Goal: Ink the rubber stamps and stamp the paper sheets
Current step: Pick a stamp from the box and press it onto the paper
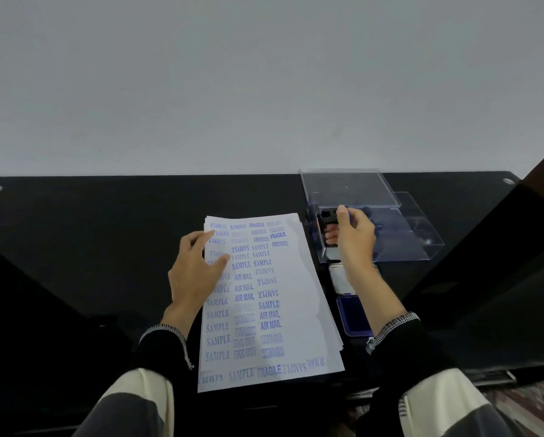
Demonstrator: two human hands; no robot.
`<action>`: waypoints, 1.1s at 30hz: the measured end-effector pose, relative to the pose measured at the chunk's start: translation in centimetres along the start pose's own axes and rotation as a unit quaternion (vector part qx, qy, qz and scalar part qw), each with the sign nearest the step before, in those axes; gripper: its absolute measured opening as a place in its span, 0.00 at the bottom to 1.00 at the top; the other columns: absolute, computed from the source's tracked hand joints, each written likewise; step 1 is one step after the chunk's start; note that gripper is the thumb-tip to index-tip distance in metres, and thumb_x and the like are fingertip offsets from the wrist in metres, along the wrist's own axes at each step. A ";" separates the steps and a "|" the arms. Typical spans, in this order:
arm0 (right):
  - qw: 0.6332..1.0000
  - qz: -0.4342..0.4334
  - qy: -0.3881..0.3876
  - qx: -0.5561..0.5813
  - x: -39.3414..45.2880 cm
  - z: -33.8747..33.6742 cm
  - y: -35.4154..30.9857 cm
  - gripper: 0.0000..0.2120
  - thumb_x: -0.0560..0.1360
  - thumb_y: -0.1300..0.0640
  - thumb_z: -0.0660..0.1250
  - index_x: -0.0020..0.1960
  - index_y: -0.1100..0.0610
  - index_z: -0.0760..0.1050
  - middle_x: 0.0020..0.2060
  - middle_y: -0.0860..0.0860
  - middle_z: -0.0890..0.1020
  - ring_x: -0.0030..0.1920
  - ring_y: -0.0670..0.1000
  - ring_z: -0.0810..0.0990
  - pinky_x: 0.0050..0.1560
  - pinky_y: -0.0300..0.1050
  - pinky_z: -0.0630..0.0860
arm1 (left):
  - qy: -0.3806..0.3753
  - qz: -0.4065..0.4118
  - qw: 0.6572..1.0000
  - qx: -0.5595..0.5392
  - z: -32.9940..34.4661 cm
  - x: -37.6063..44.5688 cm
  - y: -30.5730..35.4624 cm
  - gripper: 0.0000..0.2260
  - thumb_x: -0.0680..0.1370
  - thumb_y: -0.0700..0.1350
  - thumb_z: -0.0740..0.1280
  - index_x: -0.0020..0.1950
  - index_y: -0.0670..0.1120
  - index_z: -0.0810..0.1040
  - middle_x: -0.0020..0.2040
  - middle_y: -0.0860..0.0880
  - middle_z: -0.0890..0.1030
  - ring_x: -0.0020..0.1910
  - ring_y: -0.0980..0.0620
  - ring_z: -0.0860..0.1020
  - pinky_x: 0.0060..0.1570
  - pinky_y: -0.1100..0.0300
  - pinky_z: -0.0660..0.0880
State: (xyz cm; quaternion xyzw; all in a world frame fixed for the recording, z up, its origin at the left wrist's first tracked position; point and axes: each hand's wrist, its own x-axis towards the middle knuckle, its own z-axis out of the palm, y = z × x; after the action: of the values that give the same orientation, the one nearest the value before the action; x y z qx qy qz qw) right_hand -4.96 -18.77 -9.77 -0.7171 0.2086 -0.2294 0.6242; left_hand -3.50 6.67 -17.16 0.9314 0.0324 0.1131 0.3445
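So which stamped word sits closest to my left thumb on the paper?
The SAMPLE imprint just right of the left hand thumb; the AIR MAIL imprints lie lower.

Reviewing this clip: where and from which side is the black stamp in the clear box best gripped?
Judging from this view, grip the black stamp by its upper body, coming from above through the open top of the clear plastic box. The box walls block side approaches, and the right hand already pinches it there between thumb and fingers. The left hand rests on the paper sheets.
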 end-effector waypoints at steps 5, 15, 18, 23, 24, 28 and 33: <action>0.996 -0.044 -0.066 -0.044 -1.2 -4.1 0.1 0.09 0.80 0.53 0.62 0.47 0.58 0.76 0.32 0.52 0.76 0.31 0.46 0.73 0.34 0.42 0.73 | 0.042 0.047 0.997 0.042 0.1 -1.1 1.8 0.19 0.76 0.48 0.70 0.67 0.48 0.74 0.65 0.52 0.72 0.62 0.52 0.69 0.55 0.55 0.73; 0.976 -0.043 -0.089 -0.194 -5.0 -11.8 4.3 0.06 0.79 0.54 0.60 0.46 0.50 0.75 0.38 0.50 0.80 0.41 0.52 0.79 0.44 0.42 0.73 | -0.163 0.162 0.968 -0.102 3.6 -8.2 9.2 0.11 0.79 0.49 0.67 0.60 0.51 0.78 0.61 0.56 0.75 0.62 0.56 0.70 0.60 0.65 0.63; 0.965 -0.078 -0.081 -0.237 -5.6 -13.4 4.6 0.06 0.80 0.56 0.60 0.46 0.54 0.73 0.34 0.49 0.77 0.35 0.46 0.75 0.36 0.31 0.68 | -0.212 0.173 0.957 -0.095 4.7 -10.2 10.3 0.18 0.78 0.59 0.64 0.63 0.52 0.77 0.61 0.58 0.75 0.64 0.58 0.69 0.63 0.62 0.64; 0.910 -0.165 -0.140 -0.354 -5.3 -14.3 4.5 0.05 0.80 0.56 0.59 0.46 0.53 0.69 0.36 0.48 0.75 0.36 0.50 0.74 0.37 0.47 0.70 | -0.213 0.233 0.949 0.018 6.1 -11.5 11.1 0.34 0.71 0.71 0.63 0.71 0.54 0.69 0.67 0.58 0.70 0.68 0.58 0.63 0.65 0.63 0.56; 0.893 -0.180 -0.155 -0.383 -5.2 -14.3 4.5 0.05 0.80 0.56 0.58 0.46 0.53 0.68 0.37 0.49 0.75 0.37 0.51 0.74 0.38 0.49 0.71 | -0.207 0.246 0.946 0.033 6.3 -11.6 11.2 0.37 0.69 0.73 0.62 0.72 0.54 0.68 0.67 0.58 0.69 0.68 0.58 0.62 0.64 0.64 0.55; 0.848 -0.219 -0.190 -0.443 -4.9 -14.0 4.4 0.02 0.80 0.57 0.58 0.49 0.55 0.68 0.41 0.50 0.74 0.39 0.52 0.73 0.37 0.47 0.69 | -0.201 0.270 0.940 0.058 6.9 -11.7 11.4 0.42 0.65 0.76 0.60 0.72 0.54 0.67 0.69 0.58 0.68 0.69 0.57 0.61 0.65 0.64 0.52; 0.827 -0.218 -0.210 -0.474 -4.6 -13.3 4.3 0.03 0.80 0.56 0.58 0.49 0.55 0.67 0.43 0.49 0.74 0.42 0.51 0.72 0.40 0.47 0.71 | -0.197 0.272 0.940 0.053 7.1 -11.7 11.2 0.43 0.63 0.77 0.60 0.73 0.56 0.66 0.68 0.58 0.68 0.68 0.58 0.60 0.63 0.66 0.50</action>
State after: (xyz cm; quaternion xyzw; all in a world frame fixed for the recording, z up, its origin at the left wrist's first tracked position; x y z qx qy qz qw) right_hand -16.62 -27.28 -12.78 -0.9824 -0.0058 -0.0763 0.1704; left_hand -13.42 -7.93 -17.34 0.9253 -0.2845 0.0145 0.2503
